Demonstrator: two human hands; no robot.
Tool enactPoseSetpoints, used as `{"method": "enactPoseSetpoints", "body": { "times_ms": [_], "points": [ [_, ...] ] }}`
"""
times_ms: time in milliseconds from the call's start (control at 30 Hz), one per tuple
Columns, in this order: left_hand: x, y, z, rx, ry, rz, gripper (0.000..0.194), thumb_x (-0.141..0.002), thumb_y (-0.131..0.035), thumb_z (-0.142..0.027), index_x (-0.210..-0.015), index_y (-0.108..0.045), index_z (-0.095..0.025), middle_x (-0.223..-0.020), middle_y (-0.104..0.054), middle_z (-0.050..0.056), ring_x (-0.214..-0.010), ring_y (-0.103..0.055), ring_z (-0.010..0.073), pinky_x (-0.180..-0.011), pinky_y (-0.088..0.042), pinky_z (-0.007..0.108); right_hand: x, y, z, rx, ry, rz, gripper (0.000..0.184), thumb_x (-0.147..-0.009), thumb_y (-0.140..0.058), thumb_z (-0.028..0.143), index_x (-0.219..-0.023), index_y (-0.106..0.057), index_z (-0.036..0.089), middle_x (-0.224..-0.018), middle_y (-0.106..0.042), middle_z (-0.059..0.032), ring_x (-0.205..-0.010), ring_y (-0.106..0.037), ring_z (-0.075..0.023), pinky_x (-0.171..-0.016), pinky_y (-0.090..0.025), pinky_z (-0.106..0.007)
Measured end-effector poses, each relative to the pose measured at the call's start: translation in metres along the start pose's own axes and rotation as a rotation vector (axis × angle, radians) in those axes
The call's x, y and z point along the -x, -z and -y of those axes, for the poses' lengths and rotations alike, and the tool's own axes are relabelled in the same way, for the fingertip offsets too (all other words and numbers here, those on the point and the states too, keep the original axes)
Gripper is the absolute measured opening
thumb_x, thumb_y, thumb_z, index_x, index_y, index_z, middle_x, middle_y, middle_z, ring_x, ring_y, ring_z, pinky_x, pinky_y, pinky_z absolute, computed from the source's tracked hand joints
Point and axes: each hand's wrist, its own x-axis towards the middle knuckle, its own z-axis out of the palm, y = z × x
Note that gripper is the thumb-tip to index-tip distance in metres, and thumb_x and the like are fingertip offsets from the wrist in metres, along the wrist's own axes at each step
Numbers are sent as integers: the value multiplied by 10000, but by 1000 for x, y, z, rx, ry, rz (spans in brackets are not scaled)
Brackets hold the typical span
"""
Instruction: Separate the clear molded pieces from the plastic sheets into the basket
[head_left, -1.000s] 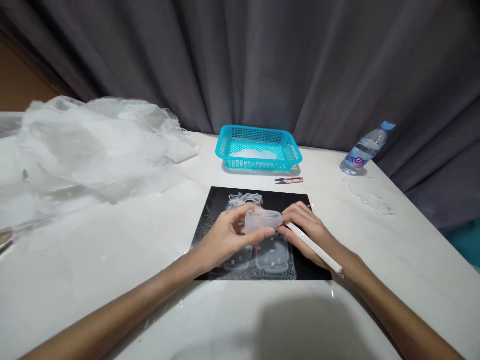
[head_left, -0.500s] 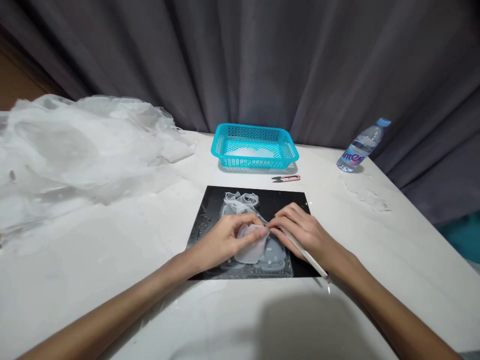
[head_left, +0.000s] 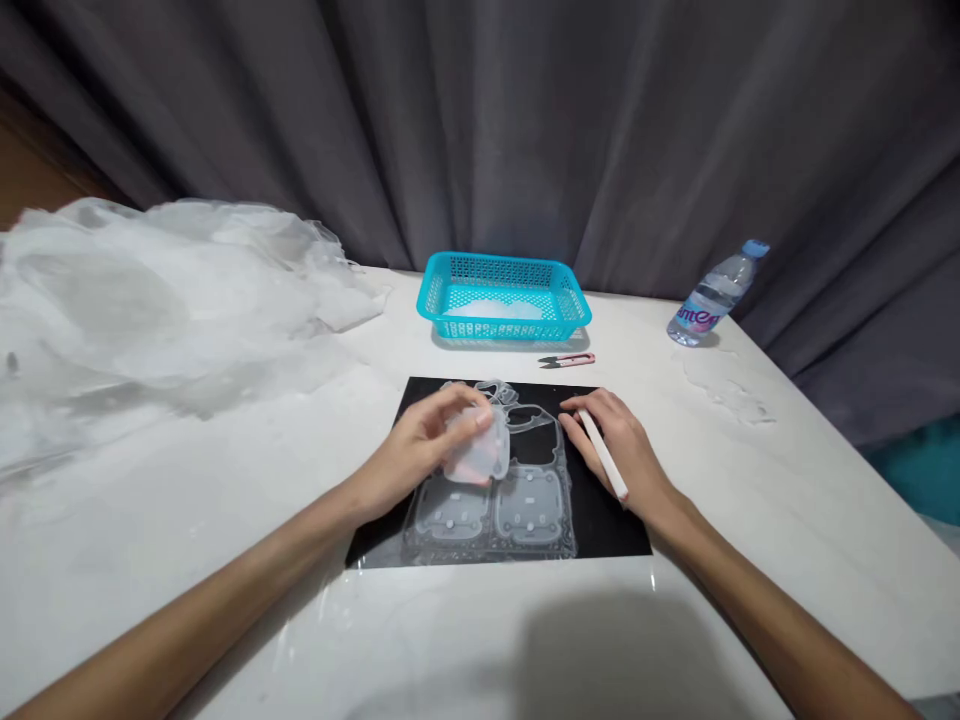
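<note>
My left hand (head_left: 420,435) pinches a thin, translucent whitish piece (head_left: 484,450) with rounded corners between thumb and fingers, raised over the sheet. Beneath it lies a clear plastic sheet (head_left: 531,505) with rounded-square shapes, on a black mat (head_left: 611,530). Curled loose strips and an open cut-out show at the sheet's upper part. At the mat's right side my right hand (head_left: 626,440) is closed on a slim white pen-shaped tool (head_left: 602,456). The tool's working tip is hidden by the fingers.
Behind the mat stands a blue basket (head_left: 504,330) with white pieces inside. Pink-handled thread snips (head_left: 568,361) lie before it. A water bottle (head_left: 712,300) stands at the right; a big heap of translucent white sheets (head_left: 165,300) covers the left of the table.
My hands have moved apart. My left hand has lifted the whitish piece up and left, away from the tool; my right hand has drawn back to the right with the tool.
</note>
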Motion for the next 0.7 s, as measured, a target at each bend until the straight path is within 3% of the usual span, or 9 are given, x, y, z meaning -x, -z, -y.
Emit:
{"method": "enactPoseSetpoints", "body": {
  "times_ms": [133,300,433,567,633,700],
  "points": [
    [9,-11,2,-33,36,159,364,-880,-798,-437,-1112,-614,-225,-947,-560,0,-820,-614,172,-647,-665,337,-1,5,-7,67,86,9,215,-1030,-539,181,-1205,-661,163,-1067,-680,-114,-1004,-646,-267,-901,-557,-415],
    [11,-5,10,-321,-100,172,410,-897,-791,-386,-1195,-547,-245,-916,-580,-26,-773,-536,132,-691,-518,231,4,9,-5,323,338,284,570,-948,-431,-2,-1479,-534,177,-1140,-668,-128,-1025,-576,-302,-867,-559,-446],
    [12,-5,13,-398,-95,219,405,-906,-783,-386,-1138,-486,-238,-815,-627,-53,-725,-543,134,-694,-435,236,-12,-4,-16,321,244,160,475,-1030,-433,119,-1494,-527,160,-1230,-649,-146,-1136,-552,-306,-990,-536,-450],
    [12,-9,13,-440,-81,228,327,-941,-717,-484,-1059,-585,-209,-801,-608,-33,-696,-517,139,-635,-381,233,-37,-21,-42,353,179,73,451,-1088,-376,245,-1507,-500,130,-1494,-549,-178,-1337,-465,-332,-1118,-441,-499],
    [14,-10,11,-489,-90,223,312,-998,-631,-491,-1152,-638,-220,-945,-655,6,-720,-517,140,-627,-372,234,-42,-26,-56,378,163,81,428,-1099,-361,277,-1464,-534,134,-1430,-606,-175,-1295,-498,-324,-1090,-443,-494],
    [16,-10,10,-498,-94,230,340,-1052,-536,-466,-1312,-596,-255,-1089,-681,33,-710,-502,133,-620,-372,235,-41,-26,-65,394,149,87,383,-1101,-377,304,-1354,-611,138,-1266,-678,-166,-1165,-547,-318,-1021,-463,-475]
  ]
}}
